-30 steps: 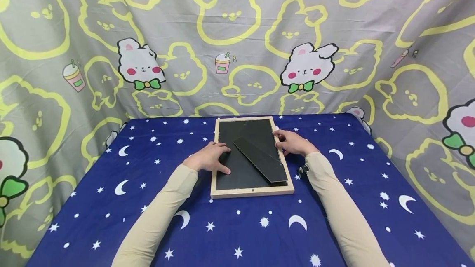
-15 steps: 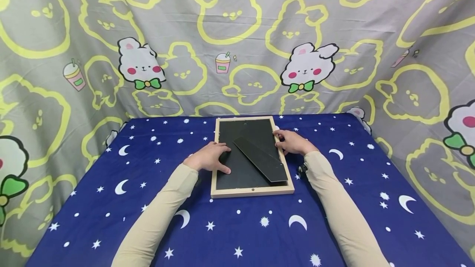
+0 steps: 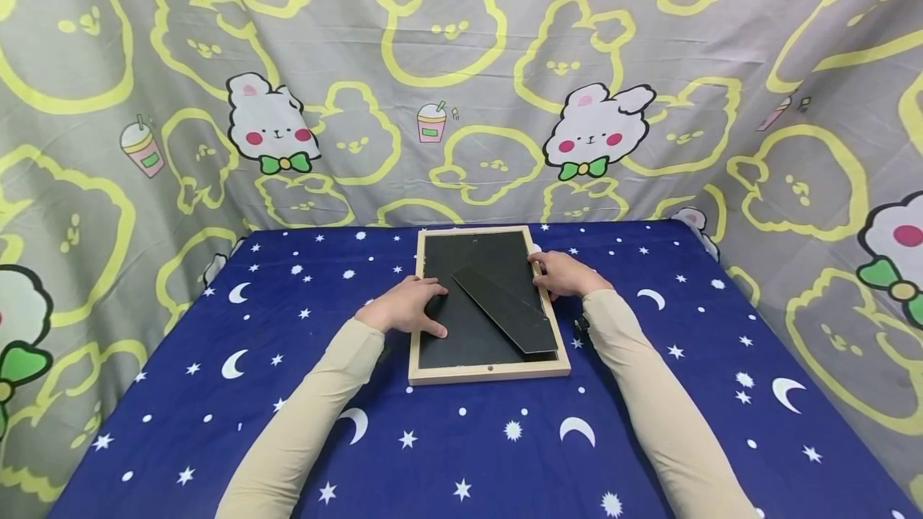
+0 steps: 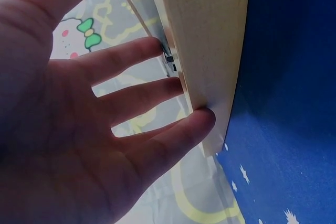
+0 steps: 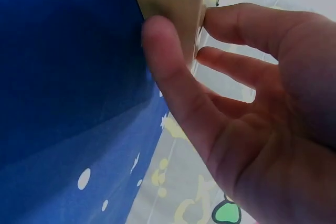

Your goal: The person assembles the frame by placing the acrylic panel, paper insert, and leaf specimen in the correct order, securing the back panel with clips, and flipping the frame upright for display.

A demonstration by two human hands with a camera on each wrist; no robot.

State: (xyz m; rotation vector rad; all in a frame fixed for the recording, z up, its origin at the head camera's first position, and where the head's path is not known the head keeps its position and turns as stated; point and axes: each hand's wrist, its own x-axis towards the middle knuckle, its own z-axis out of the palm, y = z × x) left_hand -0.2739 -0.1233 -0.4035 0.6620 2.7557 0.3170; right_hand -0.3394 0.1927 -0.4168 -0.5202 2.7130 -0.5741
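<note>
A picture frame (image 3: 490, 375) with a pale wooden border lies back side up, showing its black backing board (image 3: 450, 347). A black easel stand (image 3: 505, 315) slants across the board. My left hand (image 3: 404, 307) rests over the left border, fingers spread and fairly straight; in the left wrist view its fingertips touch the wooden edge (image 4: 210, 40). At the right border my right hand (image 3: 570, 275) holds the edge with bent fingers; in the right wrist view one finger (image 5: 163, 40) lies along the outer side and others reach over the rim. The front face is hidden underneath.
A blue cloth (image 3: 252, 423) with white moons and stars covers the table. Behind it and at both sides hangs a grey curtain (image 3: 469, 46) with yellow outlines and white rabbits. The frame lies towards the far middle of the table.
</note>
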